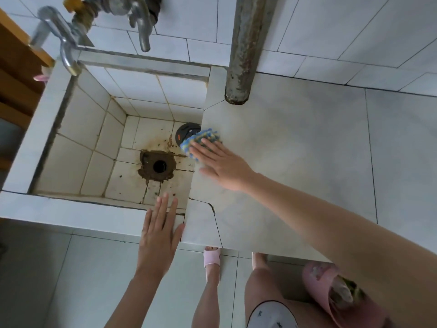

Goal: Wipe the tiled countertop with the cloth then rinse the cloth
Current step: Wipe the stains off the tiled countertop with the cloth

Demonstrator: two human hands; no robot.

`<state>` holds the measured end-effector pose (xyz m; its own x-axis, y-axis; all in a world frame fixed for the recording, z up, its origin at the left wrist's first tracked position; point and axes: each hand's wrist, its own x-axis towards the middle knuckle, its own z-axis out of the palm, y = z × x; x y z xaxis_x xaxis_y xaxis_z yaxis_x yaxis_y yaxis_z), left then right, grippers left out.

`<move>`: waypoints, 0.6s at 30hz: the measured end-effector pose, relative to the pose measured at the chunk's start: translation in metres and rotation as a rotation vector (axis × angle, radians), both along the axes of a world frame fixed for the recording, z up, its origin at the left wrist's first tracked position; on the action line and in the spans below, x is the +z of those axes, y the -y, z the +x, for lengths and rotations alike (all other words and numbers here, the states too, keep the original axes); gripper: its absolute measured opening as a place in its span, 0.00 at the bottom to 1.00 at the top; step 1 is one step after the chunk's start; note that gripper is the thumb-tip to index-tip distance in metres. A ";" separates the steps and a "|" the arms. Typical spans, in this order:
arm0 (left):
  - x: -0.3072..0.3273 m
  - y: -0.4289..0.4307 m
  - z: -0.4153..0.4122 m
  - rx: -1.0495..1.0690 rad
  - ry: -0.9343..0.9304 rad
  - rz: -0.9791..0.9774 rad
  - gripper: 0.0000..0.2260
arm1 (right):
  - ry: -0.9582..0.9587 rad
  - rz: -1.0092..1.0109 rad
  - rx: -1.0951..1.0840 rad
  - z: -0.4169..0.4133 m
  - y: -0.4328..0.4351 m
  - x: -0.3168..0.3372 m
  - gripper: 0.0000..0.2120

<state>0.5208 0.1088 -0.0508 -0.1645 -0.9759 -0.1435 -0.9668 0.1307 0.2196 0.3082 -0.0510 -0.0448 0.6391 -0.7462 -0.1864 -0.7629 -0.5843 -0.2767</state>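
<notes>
The person is pressing the right hand [222,162] flat on the cloth [201,138], fingers straight and spread rather than curled round it, so the cloth is being pushed, not gripped. The cloth is lying at 11 o'clock of that hand, on the very left edge of the countertop [295,150], with part of it overhanging the sink [71,209] at 9 o'clock. The left hand [158,240] is reaching out at 6 o'clock of the sink, fingers straight and holding nothing; whether it is touching the rim cannot be told. The likely trouble is the cloth going over the edge: with no grip on it, a further push toward 9 o'clock would be dropping it into the stained basin, near the grimy drain hole [159,166]. The cracked tile joints at 7 o'clock of the countertop could also be snagging the cloth on a pass. Counted: one cloth, two hands, two taps [63,43] at 11 o'clock, one pipe [246,48] at 12 o'clock, one drain hole, one black strainer [185,134].
</notes>
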 end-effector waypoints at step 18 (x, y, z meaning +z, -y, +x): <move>-0.006 -0.002 -0.002 0.011 0.027 -0.014 0.26 | 0.016 0.080 -0.286 -0.010 0.030 0.001 0.29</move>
<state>0.5186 0.1108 -0.0572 -0.1497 -0.9797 -0.1337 -0.9737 0.1226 0.1918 0.2982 -0.0814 -0.0437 0.4087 -0.8795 -0.2439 -0.8886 -0.3224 -0.3263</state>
